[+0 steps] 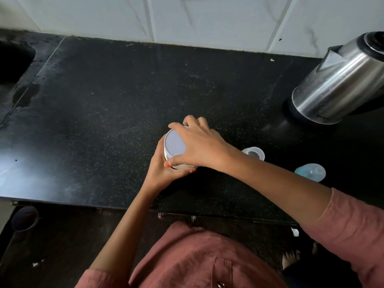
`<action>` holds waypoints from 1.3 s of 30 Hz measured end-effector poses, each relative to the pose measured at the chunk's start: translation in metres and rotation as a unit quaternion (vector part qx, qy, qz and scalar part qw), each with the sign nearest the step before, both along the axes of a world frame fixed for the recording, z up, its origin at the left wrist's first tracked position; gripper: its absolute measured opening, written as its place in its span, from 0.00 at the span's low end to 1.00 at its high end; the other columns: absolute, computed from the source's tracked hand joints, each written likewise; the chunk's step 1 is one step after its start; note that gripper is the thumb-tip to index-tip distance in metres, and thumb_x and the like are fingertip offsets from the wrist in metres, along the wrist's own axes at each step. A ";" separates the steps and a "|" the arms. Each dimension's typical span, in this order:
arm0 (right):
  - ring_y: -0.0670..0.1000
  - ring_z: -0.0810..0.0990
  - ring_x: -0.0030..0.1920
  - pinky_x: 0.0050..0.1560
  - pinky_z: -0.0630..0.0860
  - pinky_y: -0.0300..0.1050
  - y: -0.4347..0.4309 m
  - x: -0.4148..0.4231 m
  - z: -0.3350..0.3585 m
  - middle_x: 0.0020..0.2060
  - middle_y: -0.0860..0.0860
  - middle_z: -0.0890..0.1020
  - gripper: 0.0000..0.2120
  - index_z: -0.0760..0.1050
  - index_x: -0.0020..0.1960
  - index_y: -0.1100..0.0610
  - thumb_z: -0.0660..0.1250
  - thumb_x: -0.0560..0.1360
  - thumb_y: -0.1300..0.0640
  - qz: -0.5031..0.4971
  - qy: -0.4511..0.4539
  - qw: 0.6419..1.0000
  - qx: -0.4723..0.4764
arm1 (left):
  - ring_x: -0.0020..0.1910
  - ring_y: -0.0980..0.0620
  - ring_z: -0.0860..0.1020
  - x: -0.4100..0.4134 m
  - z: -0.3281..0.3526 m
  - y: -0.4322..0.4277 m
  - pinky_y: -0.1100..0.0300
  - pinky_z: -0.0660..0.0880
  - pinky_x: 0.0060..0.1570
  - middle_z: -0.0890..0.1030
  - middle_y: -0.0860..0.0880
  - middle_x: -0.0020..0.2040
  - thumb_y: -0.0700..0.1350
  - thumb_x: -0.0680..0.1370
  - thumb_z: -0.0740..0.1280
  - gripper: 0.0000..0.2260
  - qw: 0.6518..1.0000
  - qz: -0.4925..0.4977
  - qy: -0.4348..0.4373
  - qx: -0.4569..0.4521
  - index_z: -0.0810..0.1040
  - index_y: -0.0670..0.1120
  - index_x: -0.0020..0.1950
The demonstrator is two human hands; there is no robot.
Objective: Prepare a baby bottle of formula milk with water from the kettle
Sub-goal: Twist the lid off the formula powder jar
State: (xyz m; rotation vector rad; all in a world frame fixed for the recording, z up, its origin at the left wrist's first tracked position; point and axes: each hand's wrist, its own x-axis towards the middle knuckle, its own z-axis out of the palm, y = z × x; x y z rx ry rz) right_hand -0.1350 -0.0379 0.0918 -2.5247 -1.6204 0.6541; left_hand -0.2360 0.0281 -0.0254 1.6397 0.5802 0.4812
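A round formula tin (174, 145) with a pale plastic lid stands on the black counter (104, 113) in the middle. My left hand (166, 171) grips its side from below. My right hand (199, 142) lies over the lid, its fingers and thumb curled round the lid's rim. To the right of my right forearm stands the open clear baby bottle (254, 153), seen from above. Further right lies the bottle's bluish teat cap (310, 171). The steel kettle (336, 80) sits on its base at the far right.
A sink (14, 59) opens at the far left of the counter, with a wet patch beside it. White wall tiles (207, 19) run behind. The counter's front edge (83, 201) lies just below my hands, with dark cabinets underneath.
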 end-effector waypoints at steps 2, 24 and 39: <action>0.57 0.61 0.66 0.55 0.69 0.52 0.001 -0.002 -0.002 0.66 0.54 0.62 0.38 0.57 0.72 0.49 0.69 0.67 0.41 -0.001 -0.012 1.000 0.006 | 0.57 0.72 0.71 0.000 0.001 0.000 0.76 0.68 0.52 0.71 0.59 0.60 0.54 0.54 0.75 0.39 1.000 -0.004 -0.002 0.001 0.62 0.61 0.61; 0.55 0.68 0.61 0.54 0.69 0.46 0.038 0.102 -0.021 0.66 0.55 0.64 0.34 0.63 0.68 0.50 0.74 0.67 0.52 -0.086 0.127 0.988 -0.030 | 0.62 0.66 0.69 0.001 -0.004 0.005 0.73 0.65 0.60 0.70 0.60 0.63 0.54 0.57 0.76 0.39 0.998 -0.018 -0.020 0.058 0.63 0.58 0.64; 0.60 0.66 0.66 0.58 0.68 0.54 0.065 0.111 -0.074 0.67 0.57 0.63 0.36 0.60 0.68 0.53 0.73 0.66 0.46 -0.010 -0.051 0.992 -0.117 | 0.63 0.68 0.67 0.001 -0.001 0.006 0.76 0.63 0.59 0.68 0.73 0.61 0.60 0.56 0.76 0.41 0.998 -0.032 -0.014 0.055 0.61 0.57 0.65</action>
